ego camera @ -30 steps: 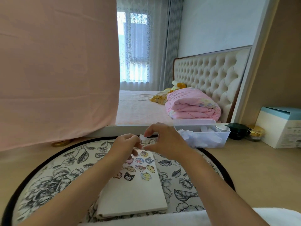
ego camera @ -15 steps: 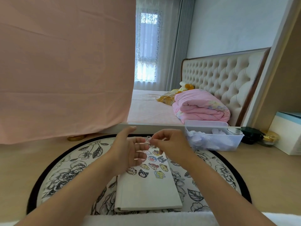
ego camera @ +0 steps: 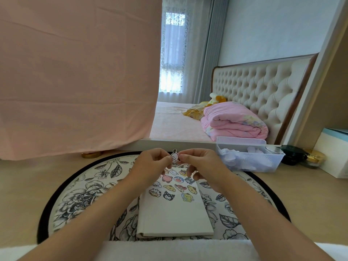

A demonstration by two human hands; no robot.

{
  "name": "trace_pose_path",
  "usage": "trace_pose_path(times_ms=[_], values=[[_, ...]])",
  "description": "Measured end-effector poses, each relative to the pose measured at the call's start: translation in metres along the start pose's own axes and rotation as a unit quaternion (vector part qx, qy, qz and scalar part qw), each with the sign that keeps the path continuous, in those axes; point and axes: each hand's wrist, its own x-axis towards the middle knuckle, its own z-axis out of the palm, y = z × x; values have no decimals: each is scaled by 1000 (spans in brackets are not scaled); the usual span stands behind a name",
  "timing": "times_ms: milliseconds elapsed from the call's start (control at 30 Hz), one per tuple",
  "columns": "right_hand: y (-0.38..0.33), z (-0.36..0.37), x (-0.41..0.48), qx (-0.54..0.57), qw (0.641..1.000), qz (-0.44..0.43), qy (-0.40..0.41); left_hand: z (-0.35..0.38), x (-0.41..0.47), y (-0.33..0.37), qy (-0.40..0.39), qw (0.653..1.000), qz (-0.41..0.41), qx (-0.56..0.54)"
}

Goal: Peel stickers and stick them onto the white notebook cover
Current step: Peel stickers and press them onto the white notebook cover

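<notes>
a small white puppy sticker (ego camera: 174, 156) is pinched between the fingertips of the left hand (ego camera: 153, 162) and right hand (ego camera: 198, 162), held up off the surface. the white notebook (ego camera: 174, 213) is laid just below and nearer than the grip on a round floral mat (ego camera: 75, 194), its far end already covered with cartoon stickers (ego camera: 176, 185). a clear plastic bin (ego camera: 250, 159) is set right of the grip.

1 small white cartoon-animal sticker (ego camera: 174, 155) upright, pinched between left fingertips (ego camera: 167, 158) and right fingertips (ego camera: 182, 157). White notebook (ego camera: 173, 213) flat beneath fingers, cartoon stickers (ego camera: 178, 179) across far half.
</notes>
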Motion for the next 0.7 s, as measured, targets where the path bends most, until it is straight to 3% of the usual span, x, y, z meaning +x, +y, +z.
trace_pose_path(times_ms=[133, 333, 700], values=[[-2, 7, 1, -5, 999, -9, 32, 3, -1, -1, 41, 998, 20, 39], [-5, 8, 0, -52, 997, -27, 50, 0, -4, 1, 58, 998, 23, 15], [-20, 25, -12, -123, 992, -40, 8, -32, -30, 2, 11, 994, 36, 107]])
